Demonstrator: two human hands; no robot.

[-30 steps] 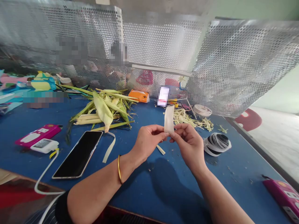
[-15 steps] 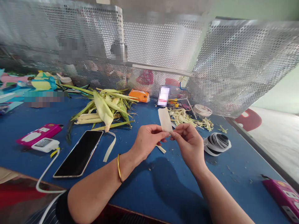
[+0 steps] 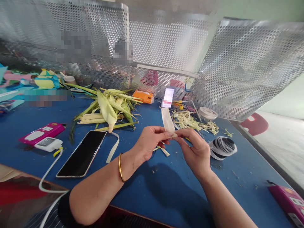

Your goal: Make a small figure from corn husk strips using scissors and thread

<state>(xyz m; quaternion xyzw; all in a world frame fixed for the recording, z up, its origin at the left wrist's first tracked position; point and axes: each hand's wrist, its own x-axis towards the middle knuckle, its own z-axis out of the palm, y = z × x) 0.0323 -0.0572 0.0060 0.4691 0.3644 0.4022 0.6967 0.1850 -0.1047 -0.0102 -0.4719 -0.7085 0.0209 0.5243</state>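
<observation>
My left hand (image 3: 153,141) pinches the lower end of a pale corn husk strip (image 3: 168,120) between thumb and fingers. At the same end, my right hand (image 3: 194,148) grips the husk with its thumb and forefinger, close beside the left fingertips. The strip's free end points up and away from me, curving slightly. Under the left fingers a narrow husk scrap (image 3: 163,151) lies on the blue table (image 3: 171,190). A heap of green and cream corn husks (image 3: 106,110) lies beyond my left hand.
Left of my arm are a smartphone (image 3: 82,154) and a purple box with a white cabled device (image 3: 48,144). A black-and-white yarn ball (image 3: 222,148) sits right of my right hand. Behind are shredded husks (image 3: 186,120), an orange packet (image 3: 143,96), a tape roll (image 3: 207,113) and a perforated metal screen (image 3: 163,44).
The husk strip's lower end has been folded or gathered between my fingertips, and the strip looks narrower and more curved. My right hand has moved slightly right. The view has shifted a little.
</observation>
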